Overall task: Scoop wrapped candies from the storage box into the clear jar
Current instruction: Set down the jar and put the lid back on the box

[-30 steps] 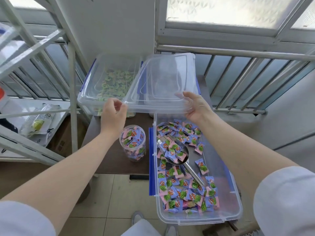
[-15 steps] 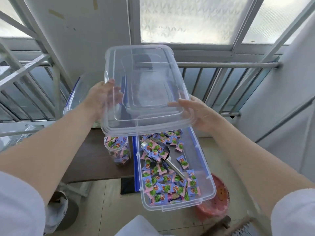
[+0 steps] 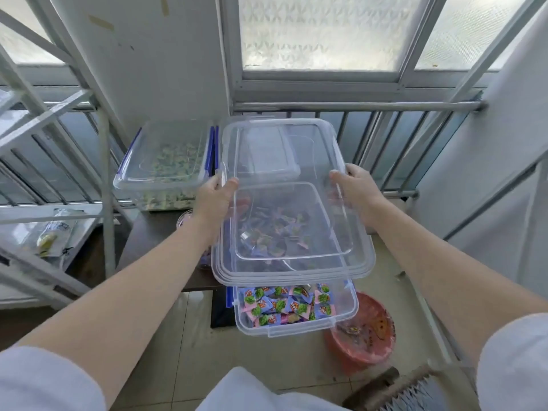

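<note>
Two hands grip one clear lid (image 3: 293,221) by its long edges: the left hand (image 3: 214,200) is clamped on the left rim, the right hand (image 3: 354,188) on the right. Beyond the left hand sits a closed box (image 3: 166,161) of greenish sweets. Under the lid lies the storage box (image 3: 296,318), its wrapped candies (image 3: 284,305) showing at the near end. The clear jar (image 3: 185,216) peeks out just beside the left wrist on the dark counter (image 3: 154,232).

A home balcony: railing (image 3: 355,106), frosted window (image 3: 323,31), tiled floor (image 3: 189,360).
</note>
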The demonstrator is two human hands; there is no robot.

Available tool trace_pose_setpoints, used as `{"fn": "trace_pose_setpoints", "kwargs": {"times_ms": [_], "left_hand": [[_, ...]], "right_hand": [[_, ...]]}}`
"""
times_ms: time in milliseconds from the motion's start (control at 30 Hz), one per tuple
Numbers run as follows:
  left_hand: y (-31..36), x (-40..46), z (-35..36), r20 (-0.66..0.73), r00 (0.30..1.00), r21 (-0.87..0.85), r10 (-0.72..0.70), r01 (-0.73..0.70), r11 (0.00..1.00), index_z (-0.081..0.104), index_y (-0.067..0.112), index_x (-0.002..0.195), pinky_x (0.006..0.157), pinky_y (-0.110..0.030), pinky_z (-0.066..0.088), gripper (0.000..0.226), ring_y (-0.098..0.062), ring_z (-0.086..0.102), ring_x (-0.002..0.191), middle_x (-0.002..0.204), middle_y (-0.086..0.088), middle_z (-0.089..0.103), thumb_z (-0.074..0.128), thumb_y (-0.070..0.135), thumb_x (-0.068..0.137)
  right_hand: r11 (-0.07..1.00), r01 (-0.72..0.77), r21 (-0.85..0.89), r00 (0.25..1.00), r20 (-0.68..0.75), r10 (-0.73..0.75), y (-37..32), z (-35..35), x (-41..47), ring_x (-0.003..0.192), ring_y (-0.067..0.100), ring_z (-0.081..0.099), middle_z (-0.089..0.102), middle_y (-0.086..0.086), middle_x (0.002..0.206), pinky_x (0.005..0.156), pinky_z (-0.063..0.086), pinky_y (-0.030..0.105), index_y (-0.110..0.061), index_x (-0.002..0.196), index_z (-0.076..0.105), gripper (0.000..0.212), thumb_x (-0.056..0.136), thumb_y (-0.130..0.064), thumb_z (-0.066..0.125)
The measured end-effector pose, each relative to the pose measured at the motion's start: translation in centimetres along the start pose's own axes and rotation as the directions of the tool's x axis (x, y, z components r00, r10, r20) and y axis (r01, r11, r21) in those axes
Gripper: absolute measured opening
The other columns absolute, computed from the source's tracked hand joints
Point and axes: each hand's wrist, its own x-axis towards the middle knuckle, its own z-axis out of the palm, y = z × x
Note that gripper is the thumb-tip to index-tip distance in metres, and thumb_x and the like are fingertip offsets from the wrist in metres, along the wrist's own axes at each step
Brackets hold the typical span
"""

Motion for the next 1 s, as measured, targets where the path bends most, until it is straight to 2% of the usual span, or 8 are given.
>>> {"fn": "trace_pose_setpoints", "kwargs": {"times_ms": [67,167,267,400,700,833,900,1000], "left_hand": [[-1.8,-0.7,0.4,-0.041,0.999,0.109,0.030,-0.026,0.994,0.057,0.000,0.119,0.070,-0.033,0.058,0.033,-0.014,0.064,0.073,0.085,0.004,0.063,0.055,0.020,0.094],[-4.5,-1.9,0.7,-0.114,0.990,0.298,0.081,-0.043,0.953,0.060,0.003,0.086,0.056,-0.024,0.039,0.022,-0.014,0.045,0.059,0.056,0.014,0.050,0.053,0.023,0.091],[-6.8,-2.6,0.3,-0.187,0.981,0.437,0.044,0.043,0.898,0.043,0.011,0.061,0.065,-0.039,0.039,0.033,-0.038,0.042,0.073,0.067,-0.003,0.038,0.054,0.027,0.088],[-9.4,-2.7,-0.7,-0.210,0.977,0.725,-0.029,0.175,0.666,0.056,-0.013,0.097,0.100,-0.052,0.035,0.053,-0.049,0.046,0.112,0.109,-0.035,0.055,0.049,0.040,0.091],[-9.8,-1.6,-0.2,-0.134,0.988,0.726,-0.078,0.151,0.671,0.041,0.015,0.061,0.079,-0.042,0.044,0.036,-0.043,0.056,0.094,0.097,-0.029,0.052,0.050,0.032,0.093],[-10.0,-0.5,0.4,-0.201,0.966,0.758,-0.162,0.258,0.599,0.060,0.001,0.102,0.095,-0.045,0.043,0.039,-0.042,0.051,0.110,0.123,-0.027,0.051,0.047,0.037,0.093],[-10.1,-0.1,0.4,-0.231,0.926,0.683,-0.300,0.374,0.628,0.050,0.011,0.133,0.105,-0.046,0.036,0.052,-0.038,0.043,0.125,0.139,-0.019,0.045,0.046,0.044,0.092],[-10.2,0.2,-0.4,-0.193,0.809,0.362,-0.555,0.585,0.726,0.030,0.013,0.147,0.112,-0.046,0.028,0.078,-0.032,0.035,0.136,0.152,-0.010,0.034,0.058,0.051,0.086]], "right_hand": [[0.999,0.000,-0.035,1.000,0.011,0.000,2.0,0.0,-0.4,0.086,0.029,0.065,0.068,0.015,0.100,0.073,0.051,0.040,-0.010,0.108,0.062,0.029,0.084,-0.025,0.054],[0.999,-0.024,-0.032,0.999,0.032,0.025,4.8,0.6,-1.3,0.090,0.025,0.065,0.070,0.012,0.108,0.084,0.051,0.041,-0.014,0.107,0.063,0.026,0.085,-0.024,0.054],[0.995,-0.067,-0.078,0.995,0.065,0.072,7.1,1.4,-1.9,0.091,0.021,0.066,0.070,0.003,0.102,0.084,0.053,0.039,-0.024,0.101,0.063,0.020,0.084,-0.027,0.052],[0.992,-0.083,-0.097,0.993,0.080,0.091,9.5,2.2,-2.3,0.096,0.020,0.065,0.070,-0.004,0.103,0.088,0.052,0.041,-0.025,0.111,0.064,0.027,0.088,-0.030,0.050],[0.979,-0.091,-0.181,0.994,0.040,0.100,11.3,3.0,-1.3,0.083,0.023,0.060,0.067,0.003,0.091,0.066,0.042,0.032,-0.016,0.103,0.063,0.023,0.091,-0.028,0.048],[0.958,-0.195,-0.213,0.979,0.019,0.203,11.2,3.2,0.3,0.091,0.024,0.051,0.059,0.004,0.098,0.072,0.038,0.033,-0.008,0.105,0.060,0.029,0.086,-0.028,0.051],[0.935,-0.270,-0.232,0.960,0.008,0.279,11.4,3.2,0.7,0.113,0.028,0.045,0.055,0.006,0.121,0.086,0.040,0.037,-0.012,0.108,0.058,0.033,0.084,-0.034,0.053],[0.883,-0.464,-0.078,0.879,0.087,0.469,11.5,2.8,0.7,0.129,0.030,0.041,0.040,0.009,0.146,0.098,0.037,0.040,-0.008,0.142,0.034,0.075,0.082,-0.041,0.063]]}}
